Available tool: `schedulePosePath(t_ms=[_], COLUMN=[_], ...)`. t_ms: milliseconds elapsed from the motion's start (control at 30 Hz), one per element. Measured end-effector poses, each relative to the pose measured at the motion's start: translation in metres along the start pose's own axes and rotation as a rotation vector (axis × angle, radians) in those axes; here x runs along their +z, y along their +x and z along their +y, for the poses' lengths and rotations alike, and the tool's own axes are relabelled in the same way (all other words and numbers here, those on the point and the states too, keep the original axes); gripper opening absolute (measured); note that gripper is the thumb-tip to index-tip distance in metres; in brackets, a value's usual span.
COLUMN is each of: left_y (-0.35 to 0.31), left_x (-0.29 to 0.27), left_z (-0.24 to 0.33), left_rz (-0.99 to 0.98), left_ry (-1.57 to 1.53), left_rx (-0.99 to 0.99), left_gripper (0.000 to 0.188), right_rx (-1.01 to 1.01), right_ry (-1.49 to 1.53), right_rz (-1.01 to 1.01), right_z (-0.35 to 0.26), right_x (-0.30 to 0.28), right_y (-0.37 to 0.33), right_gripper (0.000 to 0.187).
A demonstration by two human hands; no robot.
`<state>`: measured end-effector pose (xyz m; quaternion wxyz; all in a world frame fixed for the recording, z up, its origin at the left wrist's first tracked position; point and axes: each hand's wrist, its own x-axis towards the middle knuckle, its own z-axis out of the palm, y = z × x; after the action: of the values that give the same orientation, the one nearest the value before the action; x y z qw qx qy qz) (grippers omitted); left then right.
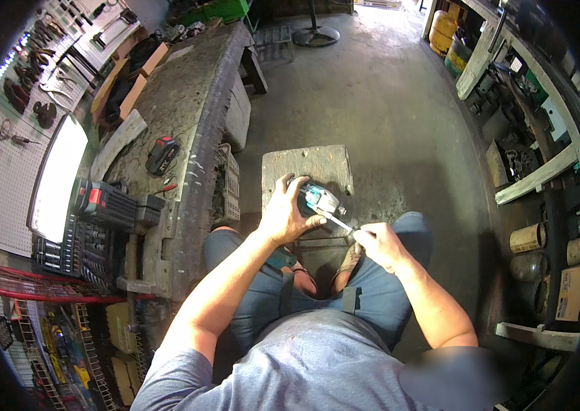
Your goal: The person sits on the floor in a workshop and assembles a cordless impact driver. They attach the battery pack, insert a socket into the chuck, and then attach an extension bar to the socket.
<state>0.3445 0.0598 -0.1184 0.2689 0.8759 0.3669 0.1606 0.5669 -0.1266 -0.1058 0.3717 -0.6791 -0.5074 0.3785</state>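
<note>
Over a worn wooden stool (297, 162) between my knees, my left hand (284, 214) is closed around a teal and silver tool part (324, 201), thumb at its near side and fingers at its far side. It looks like part of a power tool, but its exact kind I cannot make out. My right hand (380, 245) grips a screwdriver (340, 222) whose handle is mostly hidden in the fingers. The pale shaft slants up and left to the near end of the tool part. Whether the tip sits in a screw is too small to tell.
At left runs a long workbench (187, 89) with a black and red battery (162, 156), a small red-handled tool (168, 188) and a lit lamp (60, 178). A socket set (84, 257) stands below the lamp. Shelving (537, 175) with cans lines the right.
</note>
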Motion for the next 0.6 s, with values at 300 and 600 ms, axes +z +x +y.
schedulePosePath(t_ms=[300,600], left_y=[-0.001,-0.003], left_x=[-0.001,-0.001], left_z=[0.002,0.005], left_rz=[0.010,0.012], left_ry=[0.009,0.006], left_rx=[-0.016,-0.038], left_gripper=[0.118,0.118], right_rx=[-0.236,0.186], right_ry=[0.065,0.646], right_rz=[0.602,0.402], right_z=[0.013,0.022], right_x=[0.038,0.028], right_y=[-0.016,-0.024], right_gripper=[0.019,0.028])
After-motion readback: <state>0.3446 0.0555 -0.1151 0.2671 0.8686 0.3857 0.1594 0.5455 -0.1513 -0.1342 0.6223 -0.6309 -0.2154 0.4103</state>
